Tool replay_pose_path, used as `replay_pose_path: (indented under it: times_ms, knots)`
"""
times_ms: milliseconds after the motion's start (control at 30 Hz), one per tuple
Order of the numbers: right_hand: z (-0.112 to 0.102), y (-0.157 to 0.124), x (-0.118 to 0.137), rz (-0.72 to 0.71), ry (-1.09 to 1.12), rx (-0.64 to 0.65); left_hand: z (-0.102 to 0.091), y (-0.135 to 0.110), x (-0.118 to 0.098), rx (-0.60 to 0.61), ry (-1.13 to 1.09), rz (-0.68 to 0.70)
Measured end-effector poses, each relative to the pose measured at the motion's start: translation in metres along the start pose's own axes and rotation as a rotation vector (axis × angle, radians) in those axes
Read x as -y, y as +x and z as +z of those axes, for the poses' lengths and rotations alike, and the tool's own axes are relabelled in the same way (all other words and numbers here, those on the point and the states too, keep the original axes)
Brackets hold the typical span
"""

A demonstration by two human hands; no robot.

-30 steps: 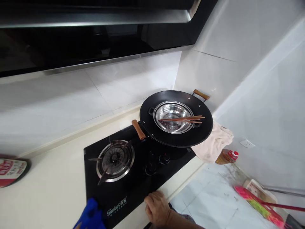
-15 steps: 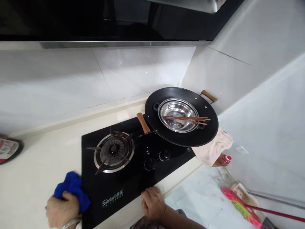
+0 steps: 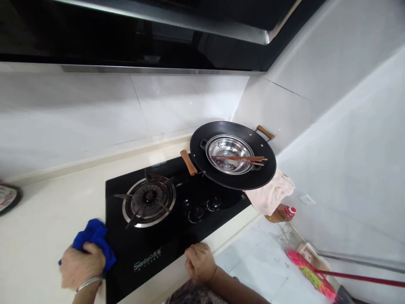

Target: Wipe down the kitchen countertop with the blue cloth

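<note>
Left fingers (image 3: 93, 249) clutching blue cloth (image 3: 95, 231), right fingers (image 3: 192, 254) curled closed, chopsticks (image 3: 249, 159) across steel bowl (image 3: 216, 148) in wok (image 3: 265, 166)

Near the front edge of the black stove (image 3: 171, 242), white letters (image 3: 147, 259) are spelling what looks like "Sianbao", and two Chinese signs (image 3: 157, 254) are sitting right after them. A tiny line of writing (image 3: 148, 265) is running just below, too small to read. At the far left, a dark-edged thing (image 3: 6, 197) is showing reddish marks, too blurry to read
</note>
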State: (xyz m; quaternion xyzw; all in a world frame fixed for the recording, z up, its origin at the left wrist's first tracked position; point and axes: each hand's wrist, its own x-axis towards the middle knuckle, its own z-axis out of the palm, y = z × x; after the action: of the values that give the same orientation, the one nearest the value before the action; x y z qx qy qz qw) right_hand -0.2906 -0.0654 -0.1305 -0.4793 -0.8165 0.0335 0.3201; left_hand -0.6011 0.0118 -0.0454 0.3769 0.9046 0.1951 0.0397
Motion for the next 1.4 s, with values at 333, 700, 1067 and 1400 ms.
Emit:
replay_pose_path:
  times_ms: [333, 700, 1067, 1400]
  knots:
    - [-0.007, 0.008, 0.001, -0.005, 0.003, -0.052, 0.007, 0.028, 0.031, 0.128, 0.043, -0.056]
    - [-0.008, 0.004, -0.006, 0.003, 0.065, 0.058, 0.009, 0.028, 0.024, 0.074, 0.053, -0.197]
    - [-0.004, 0.001, -0.005, -0.033, 0.038, 0.04, 0.006, 0.026, 0.02, 0.092, 0.053, -0.225]
    - [-0.01, 0.001, -0.001, -0.052, -0.01, -0.017, -0.009, 0.014, 0.01, 0.118, 0.034, -0.134]
